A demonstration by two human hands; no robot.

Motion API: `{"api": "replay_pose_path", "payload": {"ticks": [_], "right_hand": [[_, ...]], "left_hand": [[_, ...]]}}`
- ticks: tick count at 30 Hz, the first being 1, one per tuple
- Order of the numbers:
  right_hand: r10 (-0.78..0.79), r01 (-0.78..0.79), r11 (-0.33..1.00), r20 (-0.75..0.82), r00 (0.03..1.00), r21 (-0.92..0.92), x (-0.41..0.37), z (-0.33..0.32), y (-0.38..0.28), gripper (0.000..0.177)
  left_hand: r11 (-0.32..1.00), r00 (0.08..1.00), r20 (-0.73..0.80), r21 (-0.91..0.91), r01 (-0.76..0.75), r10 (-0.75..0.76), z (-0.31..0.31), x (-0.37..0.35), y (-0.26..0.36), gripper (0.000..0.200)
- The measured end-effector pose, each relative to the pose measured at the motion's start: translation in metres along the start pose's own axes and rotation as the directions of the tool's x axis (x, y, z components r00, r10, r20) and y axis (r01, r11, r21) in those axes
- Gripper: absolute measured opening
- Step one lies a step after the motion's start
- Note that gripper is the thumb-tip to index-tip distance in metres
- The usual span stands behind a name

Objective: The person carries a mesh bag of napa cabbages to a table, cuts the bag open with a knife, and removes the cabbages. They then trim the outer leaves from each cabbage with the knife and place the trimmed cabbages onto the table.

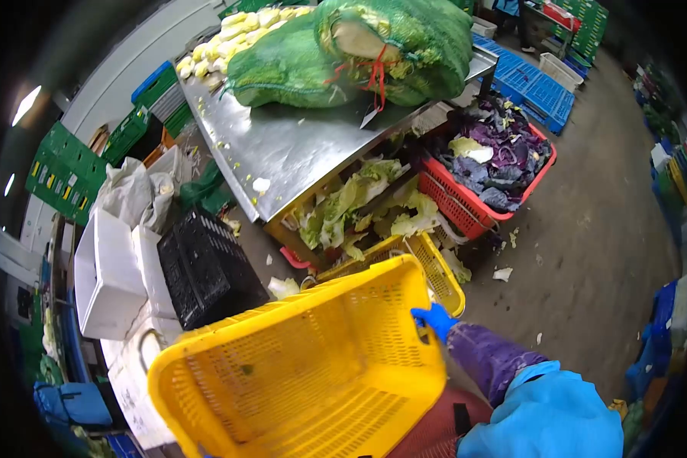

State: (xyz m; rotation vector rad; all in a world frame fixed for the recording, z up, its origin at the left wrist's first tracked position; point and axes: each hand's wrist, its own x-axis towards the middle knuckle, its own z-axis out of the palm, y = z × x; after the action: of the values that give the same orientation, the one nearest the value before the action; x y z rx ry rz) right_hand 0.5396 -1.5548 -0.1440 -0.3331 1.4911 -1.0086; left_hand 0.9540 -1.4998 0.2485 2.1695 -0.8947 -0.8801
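Steel-topped table [252, 153], upper centre of the frame, seen through my head camera. On its far part rest two green mesh sacks [282, 72], overlapping, with pale yellow vegetable heads [240, 34] heaped at upper left. A blue plastic pallet [546, 95] lies at upper right. The yellow perforated crate [282, 374] fills the lower centre, tilted with its open top towards me; I see only a small dark speck inside. Right of centre, a red crate [466, 202] holds purple cabbage leaves [504, 153]. A black crate [206, 267] and a white box [114, 290] stand left of centre. Beneath the table edge, pale green leaves [343, 202] lie piled above a second yellow crate [443, 275]. My blue-gloved right hand [435, 319] grips the tilted crate at the handle slot in its right end, fingers hooked over. I cannot tell how my left hand grips. Smallest are a red tie [378, 76] on the nearer sack and its white tag [369, 118].
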Motion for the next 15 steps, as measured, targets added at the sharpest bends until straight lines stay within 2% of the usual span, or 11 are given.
{"api": "replay_pose_path", "payload": {"ticks": [2,3,4,6,7,9,10,11,12,13,15], "right_hand": [[-0.154,0.15,0.987,-0.078,0.985,-0.055,0.026,-0.032,-0.039,0.018],[-0.203,0.213,0.975,-0.127,0.971,0.069,0.013,-0.029,-0.082,0.023],[-0.283,0.256,0.952,-0.168,0.944,-0.167,0.06,-0.059,-0.077,0.03],[-0.308,0.216,0.874,-0.152,0.939,-0.436,0.062,-0.071,-0.142,0.039],[-0.337,0.239,0.865,-0.158,0.928,-0.441,0.069,-0.074,-0.166,0.039],[-0.443,0.19,0.692,-0.202,0.874,-0.696,0.084,-0.075,-0.2,0.045],[-0.453,0.195,0.687,-0.203,0.868,-0.7,0.093,-0.076,-0.202,0.045],[-0.618,0.32,0.569,-0.138,0.774,-0.757,0.104,-0.078,-0.198,0.047],[-0.754,0.417,0.429,-0.064,0.653,-0.801,0.113,-0.081,-0.195,0.048],[-0.687,0.517,0.525,0.022,0.726,-0.677,0.102,-0.076,-0.196,0.041],[-0.551,0.453,0.409,0.181,0.814,-0.792,0.095,-0.076,-0.168,0.035]], "left_hand": [[0.996,0.997,0.029,-0.066,-0.066,0.068,0.033,0.037,-0.032,0.018],[0.98,0.999,0.049,-0.199,0.021,-0.011,0.059,0.054,-0.043,0.017],[0.966,0.993,0.107,-0.248,0.075,-0.049,0.079,0.076,-0.066,0.016],[0.917,0.974,0.207,-0.366,0.161,-0.089,0.129,0.119,-0.109,0.015],[0.903,0.968,0.24,-0.395,0.169,-0.076,0.156,0.138,-0.126,0.015],[0.935,0.958,0.286,-0.338,0.105,-0.004,0.21,0.18,-0.174,0.014],[0.896,0.958,0.287,-0.428,0.121,0.008,0.241,0.197,-0.196,0.016],[0.911,0.932,0.361,-0.388,0.141,0.01,0.258,0.184,-0.175,0.018],[0.935,0.898,0.44,-0.323,0.145,0.012,0.288,0.217,-0.22,0.022],[0.95,0.879,0.455,-0.313,0.008,0.142,0.327,0.246,-0.27,0.024],[0.954,0.861,0.504,-0.287,0.084,0.075,0.345,0.238,-0.26,0.021]]}}
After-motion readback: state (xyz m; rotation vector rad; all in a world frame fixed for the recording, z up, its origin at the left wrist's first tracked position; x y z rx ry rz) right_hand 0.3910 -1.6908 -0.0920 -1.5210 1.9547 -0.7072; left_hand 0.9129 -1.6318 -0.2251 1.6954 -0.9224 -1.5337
